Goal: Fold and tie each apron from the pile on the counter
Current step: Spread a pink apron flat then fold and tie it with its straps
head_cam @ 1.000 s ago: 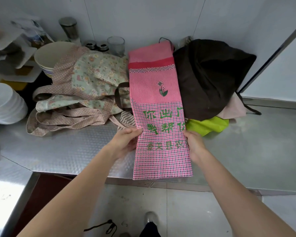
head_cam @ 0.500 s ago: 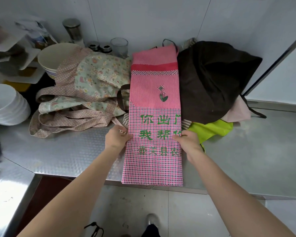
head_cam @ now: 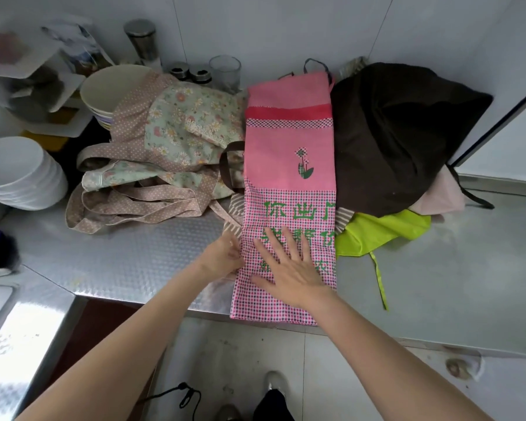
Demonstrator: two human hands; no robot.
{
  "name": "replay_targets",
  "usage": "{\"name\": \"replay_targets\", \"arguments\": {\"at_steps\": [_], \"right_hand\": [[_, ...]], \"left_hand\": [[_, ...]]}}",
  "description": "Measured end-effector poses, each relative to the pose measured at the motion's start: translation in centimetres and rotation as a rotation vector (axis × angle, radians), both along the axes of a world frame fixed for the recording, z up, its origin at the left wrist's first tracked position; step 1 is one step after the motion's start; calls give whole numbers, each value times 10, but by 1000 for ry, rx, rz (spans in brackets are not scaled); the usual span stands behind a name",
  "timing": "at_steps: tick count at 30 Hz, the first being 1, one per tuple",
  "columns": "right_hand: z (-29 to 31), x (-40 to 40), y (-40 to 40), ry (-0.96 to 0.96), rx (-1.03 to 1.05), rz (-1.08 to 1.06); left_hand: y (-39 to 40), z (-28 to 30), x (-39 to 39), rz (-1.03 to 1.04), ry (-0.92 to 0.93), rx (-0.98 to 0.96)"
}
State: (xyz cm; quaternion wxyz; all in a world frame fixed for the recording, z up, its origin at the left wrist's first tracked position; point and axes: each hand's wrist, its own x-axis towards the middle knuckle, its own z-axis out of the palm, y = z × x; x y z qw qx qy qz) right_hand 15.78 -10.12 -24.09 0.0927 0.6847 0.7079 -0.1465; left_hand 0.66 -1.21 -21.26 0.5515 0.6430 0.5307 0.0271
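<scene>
The right hand [head_cam: 289,268] is now crossing onto the long pink checked cloth apron [head_cam: 289,189], pressing flat-fingered; the left hand [head_cam: 223,258] is pinching its left edge at the counter's [head_cam: 128,262] near rim; one lengthwise fold done, tying and the far pile [head_cam: 401,138] remaining.

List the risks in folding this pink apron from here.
1. The pink apron hangs over the counter edge; only the flat right hand pins it, so it may slide off.
2. Its far end lies on the brown cloth and floral apron; folding may drag them.
3. The left hand holds only the edge, so layers may shift.
</scene>
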Motion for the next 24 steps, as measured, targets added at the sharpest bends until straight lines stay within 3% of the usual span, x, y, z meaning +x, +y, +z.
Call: {"name": "replay_targets", "arguments": {"at_steps": [3,8,10,14,17,20,24], "right_hand": [[1,-2,0,14,0,-36],[4,8,-38,59,206,-184],[-4,5,-56,48,127,-173],[1,-11,-45,56,-61,-189],[9,-18,-48,52,-12,-118],[2,-18,-74,-53,63,83],[-7,-2,-90,-62,103,77]], "left_hand": [[-3,1,0,-11,80,62],[-9,-1,-4,47,140,61],[-16,2,-4,54,168,59],[-37,5,-1,-184,373,210],[-42,5,-2,-231,353,252],[-40,4,-11,-222,301,269],[-39,-1,-31,-245,244,201]]}}
